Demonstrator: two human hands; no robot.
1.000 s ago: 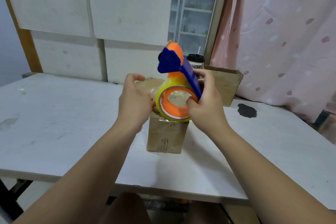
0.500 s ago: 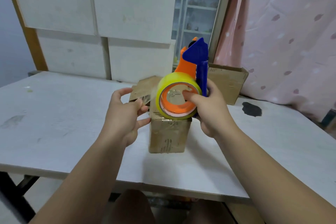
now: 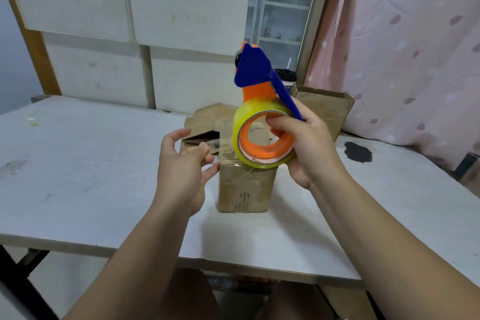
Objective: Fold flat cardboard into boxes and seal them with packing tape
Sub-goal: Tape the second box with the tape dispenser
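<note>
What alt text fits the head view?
A person's right hand holds an orange-and-blue tape dispenser over a small cardboard box on a white table, while the left hand pinches the clear tape end. Behind the box lies flat cardboard.

orange-and-blue plastic tape dispenser (image 3: 255, 78) in the right hand (image 3: 309, 148), carrying yellowish clear tape (image 3: 241, 122); plain brown cardboard box (image 3: 244, 189) by the left hand (image 3: 181, 166); white desk (image 3: 78, 163), dark blotch (image 3: 358, 152); pink curtain (image 3: 415, 47) with darker spots.
</note>
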